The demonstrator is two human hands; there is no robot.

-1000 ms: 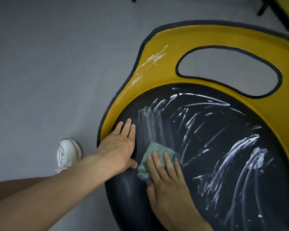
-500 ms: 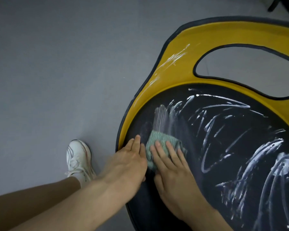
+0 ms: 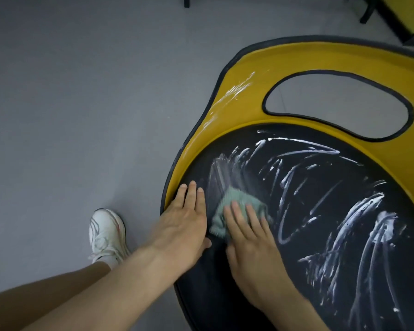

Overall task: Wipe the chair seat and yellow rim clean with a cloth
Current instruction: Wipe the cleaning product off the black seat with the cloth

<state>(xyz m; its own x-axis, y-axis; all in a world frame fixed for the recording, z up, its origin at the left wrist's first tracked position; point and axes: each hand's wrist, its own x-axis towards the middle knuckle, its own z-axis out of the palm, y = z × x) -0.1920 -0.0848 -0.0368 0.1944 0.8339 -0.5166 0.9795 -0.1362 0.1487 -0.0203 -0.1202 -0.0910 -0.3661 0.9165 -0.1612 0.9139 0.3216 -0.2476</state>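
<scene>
Your right hand (image 3: 249, 237) lies flat on the green cloth (image 3: 237, 206), fingers spread and pressing it onto the black seat (image 3: 332, 235) near its left edge, not pinching it; your left hand (image 3: 184, 225) rests palm-down just beside the cloth, fingers together, tips by the yellow rim (image 3: 256, 111); white streaks cover most of the seat, and more mark the rim's left side; a white shoe (image 3: 105, 232) stands on the grey floor (image 3: 81, 115).

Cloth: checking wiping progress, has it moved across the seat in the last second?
Yes: the cloth slid forward up the smeared streak, closer to the yellow rim.
</scene>
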